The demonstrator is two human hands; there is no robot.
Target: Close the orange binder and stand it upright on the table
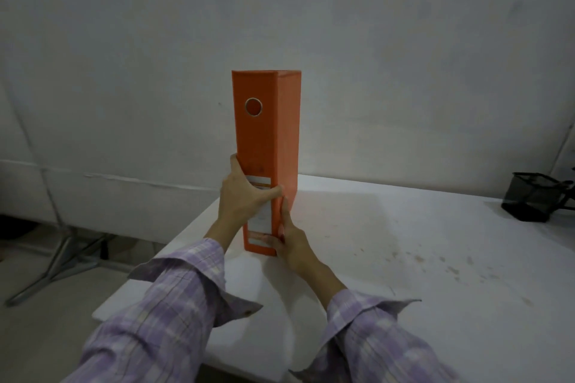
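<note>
The orange binder [264,134] is closed and stands upright on the white table [404,258], its spine with a round finger hole facing me. My left hand [241,196] wraps around the lower spine, thumb across the front and fingers on the left cover. My right hand [289,242] presses against the spine's lower right edge near the base, fingers along the right cover. Both sleeves are lilac plaid.
A black mesh pen holder [532,199] sits at the table's far right edge. The table's left edge runs diagonally just left of the binder. Metal stand legs [59,261] rest on the floor at left. A pale wall is behind.
</note>
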